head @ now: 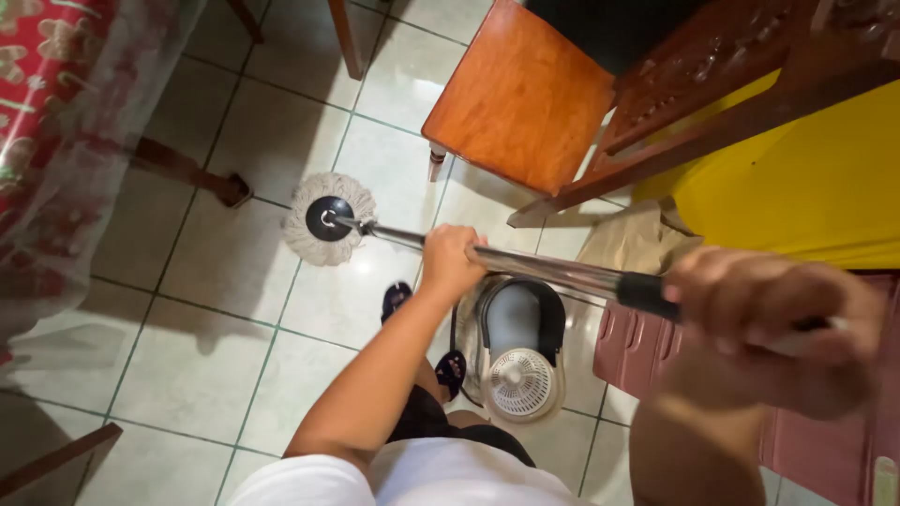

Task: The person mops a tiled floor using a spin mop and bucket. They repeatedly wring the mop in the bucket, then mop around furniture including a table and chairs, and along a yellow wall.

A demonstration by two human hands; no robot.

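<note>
- While the tiled floor (197, 365) fills most of the view, nothing on it lets me tell mopped tiles from unmopped ones: the pale glossy tiles look alike all over, with no plain wet streak or dirt showing. My judgement is that the mopping is underway, with the head down on the floor; how much is left cannot be told.
- Toward one o'clock stands a wooden chair (525, 94) with an orange-brown seat, and at three o'clock a yellow cloth (797, 187) hangs over furniture.
- At nine to eleven o'clock a red patterned tablecloth under clear plastic (47, 112) drapes down.
- Near five o'clock from the centre, just beside the person's feet, sits the spin bucket (516, 347), grey with a white slotted wringer basket.
- Running from four o'clock up to ten o'clock is the mop handle (553, 270), a shiny metal tube with a black grip section, tilted low over the floor.
- Right hand (764, 314), close to the camera and blurred, is clenched round the upper end of the handle.
- Left hand (450, 262) is wrapped round the metal tube lower down, fingers closed on it.
- Mop head (328, 219), at ten o'clock, is a round black disc ringed with off-white strands spread flat, resting on the tiles near a table leg (187, 173).
</note>
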